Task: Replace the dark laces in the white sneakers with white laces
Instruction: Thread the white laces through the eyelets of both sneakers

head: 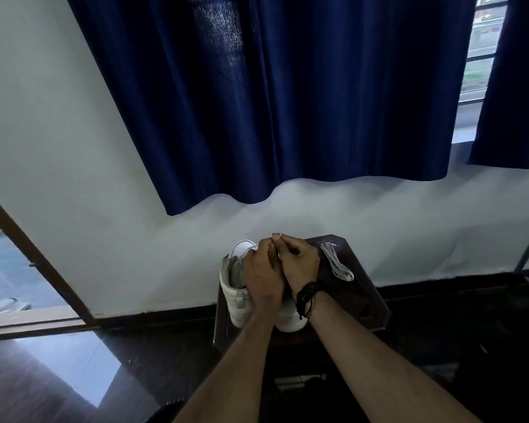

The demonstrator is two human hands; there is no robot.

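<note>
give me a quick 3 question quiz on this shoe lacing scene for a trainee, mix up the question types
1. True or false: the spare white lace lies on the dark table, to the right of the hands.
2. Multiple choice: where are the left hand and right hand? A) apart at the table edges B) close together over the white sneakers C) on the blue curtain
3. Fill in: the right wrist wears a dark ____.

Key: 1 true; 2 B; 3 cord bracelet. A white lace end shows at the fingertips.
</note>
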